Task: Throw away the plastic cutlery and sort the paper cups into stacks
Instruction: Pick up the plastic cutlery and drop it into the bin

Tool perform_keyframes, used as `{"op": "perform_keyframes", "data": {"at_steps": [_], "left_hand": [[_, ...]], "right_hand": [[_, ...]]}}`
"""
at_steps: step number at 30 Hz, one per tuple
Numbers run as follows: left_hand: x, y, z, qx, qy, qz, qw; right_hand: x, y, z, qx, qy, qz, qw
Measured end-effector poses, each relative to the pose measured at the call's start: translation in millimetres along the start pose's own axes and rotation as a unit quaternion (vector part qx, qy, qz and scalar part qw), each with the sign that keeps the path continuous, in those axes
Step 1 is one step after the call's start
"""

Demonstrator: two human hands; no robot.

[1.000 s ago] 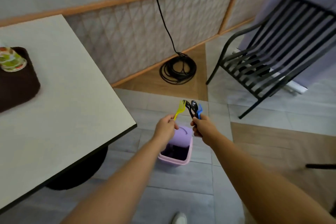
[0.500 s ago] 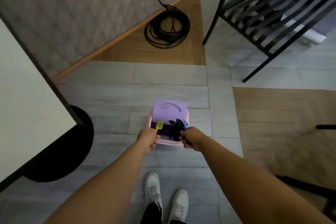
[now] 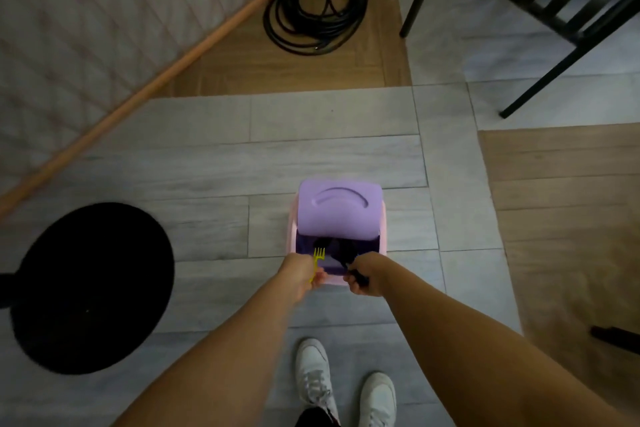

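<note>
Stretches both bare arms forward and down, forearms converging from the near corners toward the middle. Pinches a yellow fork (image 3: pixel 319 255) by its handle in the left grip (image 3: pixel 299 276), fingers curled, tines pointing far. Clasps a bundle of dark cutlery (image 3: pixel 341 255) in the right grip (image 3: pixel 367 274), fingers wrapped round the handles. Holds the two grips side by side, near but apart. Stands in white shoes (image 3: pixel 313 374) at the near edge, toes pointing far.
</note>
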State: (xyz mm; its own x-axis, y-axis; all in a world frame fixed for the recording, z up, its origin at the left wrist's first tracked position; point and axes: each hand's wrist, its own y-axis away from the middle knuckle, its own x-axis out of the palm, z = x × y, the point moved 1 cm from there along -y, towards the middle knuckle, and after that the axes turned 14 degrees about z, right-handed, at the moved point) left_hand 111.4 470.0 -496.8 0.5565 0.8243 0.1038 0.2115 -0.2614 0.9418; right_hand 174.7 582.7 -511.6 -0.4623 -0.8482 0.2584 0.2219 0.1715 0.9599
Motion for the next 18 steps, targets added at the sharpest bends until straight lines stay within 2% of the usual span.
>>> {"op": "perform_keyframes", "data": {"at_steps": [2, 5, 11, 18], "left_hand": [[0.9, -3.1, -4.4, -0.003, 0.023, 0.023, 0.999], [0.2, -6.1, -12.9, 0.025, 0.049, 0.004, 0.998], [-1.3, 7.7, -29.8, 0.045, 0.062, -0.031, 0.997], [8.7, 62.1, -56.1, 0.099, 0.047, -0.079, 0.991]], "right_hand": [[2.1, -5.5, 6.0, -0.037, -0.038, 0.006, 0.999], [2.7, -8.3, 16.9, -0.065, -0.055, 0.016, 0.996], [3.0, 11.0, 30.4, -0.025, 0.046, -0.014, 0.999], [20.4, 66.3, 42.3, -0.031, 0.133, -0.033, 0.990]]}}
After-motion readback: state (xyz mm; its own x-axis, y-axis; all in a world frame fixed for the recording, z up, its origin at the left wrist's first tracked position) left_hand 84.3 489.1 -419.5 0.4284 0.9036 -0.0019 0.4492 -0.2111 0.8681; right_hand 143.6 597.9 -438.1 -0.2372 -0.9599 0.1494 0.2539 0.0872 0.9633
